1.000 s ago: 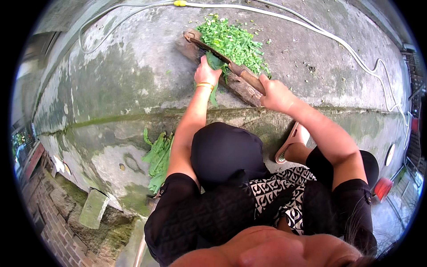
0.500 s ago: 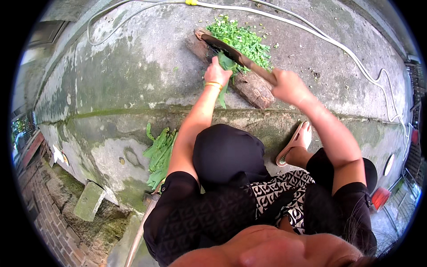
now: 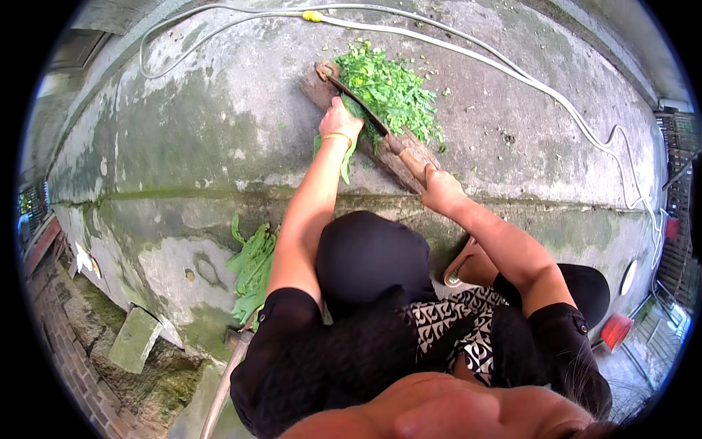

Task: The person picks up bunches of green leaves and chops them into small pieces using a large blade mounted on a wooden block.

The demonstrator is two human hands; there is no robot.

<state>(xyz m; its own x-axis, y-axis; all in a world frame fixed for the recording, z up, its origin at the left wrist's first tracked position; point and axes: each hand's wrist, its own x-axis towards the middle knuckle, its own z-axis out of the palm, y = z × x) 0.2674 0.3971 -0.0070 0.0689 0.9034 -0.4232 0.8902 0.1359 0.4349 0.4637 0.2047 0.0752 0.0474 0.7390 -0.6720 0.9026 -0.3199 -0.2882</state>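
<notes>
My left hand (image 3: 341, 121) is closed round a bunch of green leaves (image 3: 346, 162), pressed down on a rough wooden block (image 3: 316, 86). Some leaf ends hang out below the wrist, which wears a yellow band. My right hand (image 3: 443, 190) grips the wooden handle of a large knife (image 3: 370, 114). Its dark blade lies low along the block, just right of my left fingers, with the edge down at the leaves. Against the far side of the blade and block rests a heap of chopped greens (image 3: 391, 82).
More whole leaves (image 3: 253, 271) lie on the lower step by my left arm, near a wooden-handled tool (image 3: 228, 380). A pale hose (image 3: 468, 48) with a yellow joint curves across the concrete beyond the greens. A step edge crosses between block and knees.
The knife has come down from above the block onto the leaves, my right hand dropping toward me and leftward with it. My left hand still holds the bunch.
</notes>
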